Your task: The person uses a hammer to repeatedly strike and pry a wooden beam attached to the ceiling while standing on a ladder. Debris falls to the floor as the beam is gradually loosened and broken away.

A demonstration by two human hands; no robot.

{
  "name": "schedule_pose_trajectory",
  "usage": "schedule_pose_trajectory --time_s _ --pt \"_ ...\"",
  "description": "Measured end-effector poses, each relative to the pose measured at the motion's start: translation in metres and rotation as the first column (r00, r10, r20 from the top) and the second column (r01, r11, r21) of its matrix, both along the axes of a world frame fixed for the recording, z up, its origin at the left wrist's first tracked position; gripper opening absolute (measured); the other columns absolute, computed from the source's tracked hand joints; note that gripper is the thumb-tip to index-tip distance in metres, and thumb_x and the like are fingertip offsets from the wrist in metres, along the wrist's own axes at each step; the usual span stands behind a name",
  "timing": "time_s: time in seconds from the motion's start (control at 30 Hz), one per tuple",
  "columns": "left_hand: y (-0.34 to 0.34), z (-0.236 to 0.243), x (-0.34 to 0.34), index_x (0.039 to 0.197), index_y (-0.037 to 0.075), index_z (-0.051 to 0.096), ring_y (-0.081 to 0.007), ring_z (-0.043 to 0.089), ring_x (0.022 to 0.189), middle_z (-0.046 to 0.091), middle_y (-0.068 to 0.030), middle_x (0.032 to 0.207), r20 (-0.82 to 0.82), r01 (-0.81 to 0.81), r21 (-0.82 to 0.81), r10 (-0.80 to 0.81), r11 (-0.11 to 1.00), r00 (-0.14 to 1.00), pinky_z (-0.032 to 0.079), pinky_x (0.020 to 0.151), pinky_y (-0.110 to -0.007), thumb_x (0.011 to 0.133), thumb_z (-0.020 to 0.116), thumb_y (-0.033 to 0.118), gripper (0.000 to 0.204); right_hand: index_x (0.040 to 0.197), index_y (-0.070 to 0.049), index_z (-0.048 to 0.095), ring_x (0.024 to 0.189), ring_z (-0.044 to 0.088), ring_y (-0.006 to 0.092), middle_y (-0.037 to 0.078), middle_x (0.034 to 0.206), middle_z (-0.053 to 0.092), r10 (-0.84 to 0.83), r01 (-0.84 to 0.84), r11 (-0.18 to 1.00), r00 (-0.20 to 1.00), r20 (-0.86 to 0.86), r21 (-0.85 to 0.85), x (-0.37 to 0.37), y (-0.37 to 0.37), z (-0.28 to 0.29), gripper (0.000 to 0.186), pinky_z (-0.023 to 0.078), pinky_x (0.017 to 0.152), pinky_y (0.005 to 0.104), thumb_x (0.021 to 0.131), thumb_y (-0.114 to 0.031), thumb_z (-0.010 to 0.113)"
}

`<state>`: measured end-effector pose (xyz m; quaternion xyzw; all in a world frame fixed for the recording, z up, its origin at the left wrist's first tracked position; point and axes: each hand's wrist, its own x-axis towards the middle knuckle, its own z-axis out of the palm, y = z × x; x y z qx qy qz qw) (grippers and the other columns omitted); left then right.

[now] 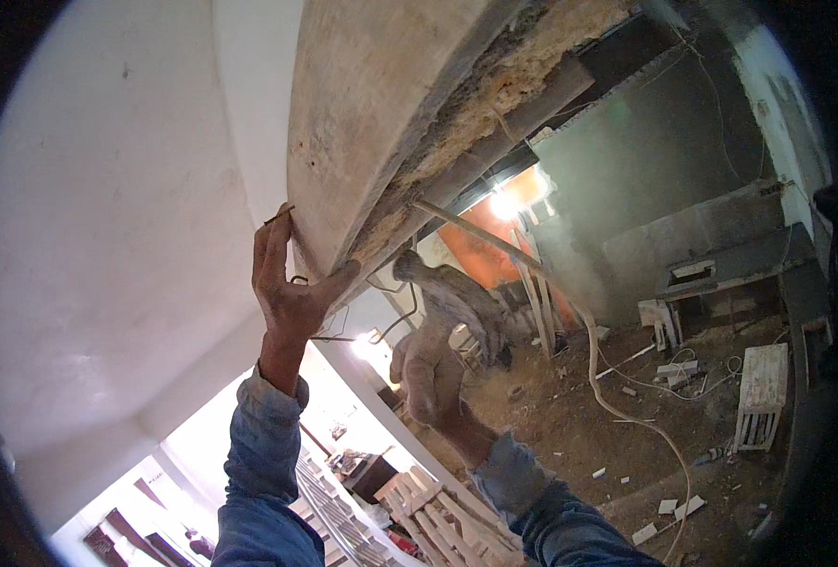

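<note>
My left hand [286, 274] reaches up to the lower end of a thick pale plastered beam [371, 104]. Its fingers lie along the beam's left side, and the thumb presses on the rough broken edge to the right. A thin dark stick-like piece [279, 215] shows at the fingertips. My right hand [430, 378] is raised just below the beam, closed around a dusty grey thing [461, 298] whose kind is blurred. Bent metal wire [402, 317] hangs between the two hands.
A pale hose or cable [591, 350] runs from the beam down to the rubble-strewn floor [570, 425]. A lit bulb [504, 204] glows behind. White plastic furniture [762, 397] lies at the right; wooden slats [442, 515] and a ladder-like frame [329, 510] stand below.
</note>
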<state>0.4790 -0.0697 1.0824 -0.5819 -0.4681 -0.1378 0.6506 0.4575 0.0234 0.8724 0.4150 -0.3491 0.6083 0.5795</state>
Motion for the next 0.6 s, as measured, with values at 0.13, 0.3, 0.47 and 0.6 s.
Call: schedule_pose_trajectory --time_s 0.13,0.3,0.47,0.6 --pt "-0.002 -0.004 0.003 0.133 -0.004 0.053 -0.0341 0.060 0.113 0.059 -0.0211 0.124 -0.023 -0.047 0.011 0.048 0.999 0.999 0.052 0.096 -0.043 0.055 0.095 0.023 0.093 0.108 0.004 0.056 0.068 0.056 0.0225 0.009 0.081 0.057 -0.146 0.137 0.989 0.898 0.414 0.053 0.006 0.008 -0.004 0.031 0.048 0.063 0.0385 0.097 -0.025 0.054" --pt "0.001 -0.004 0.007 0.132 -0.004 0.053 -0.0336 0.060 0.112 0.059 -0.0207 0.124 0.009 -0.033 0.013 0.033 0.999 0.999 0.052 0.095 -0.043 0.055 0.094 0.022 0.091 0.113 0.004 0.053 0.064 0.058 0.0210 0.014 0.074 0.055 0.074 -0.073 0.996 0.997 0.005 -0.047 0.012 0.008 0.001 0.041 0.047 0.060 0.0380 0.098 -0.034 0.053" --pt "0.002 -0.004 0.008 0.132 -0.005 0.054 -0.0336 0.059 0.113 0.058 -0.0205 0.125 0.004 -0.038 0.007 0.038 0.999 0.999 0.052 0.096 -0.043 0.056 0.093 0.020 0.089 0.122 0.004 0.049 0.064 0.058 0.0205 0.012 0.075 0.057 -0.074 0.087 0.996 0.953 0.293 -0.033 0.011 0.015 0.002 0.048 0.047 0.060 0.0350 0.099 -0.038 0.052" --pt "-0.003 -0.004 0.004 0.137 -0.003 0.050 -0.0346 0.057 0.119 0.056 -0.0212 0.130 0.054 -0.032 -0.030 0.034 0.999 0.998 0.050 0.099 -0.043 0.056 0.093 0.019 0.094 0.128 0.005 0.047 0.073 0.061 0.0361 0.018 0.084 0.061 0.026 -0.024 1.000 0.990 0.140 -0.018 0.005 0.012 0.000 0.050 0.049 0.069 0.0461 0.098 -0.034 0.054"
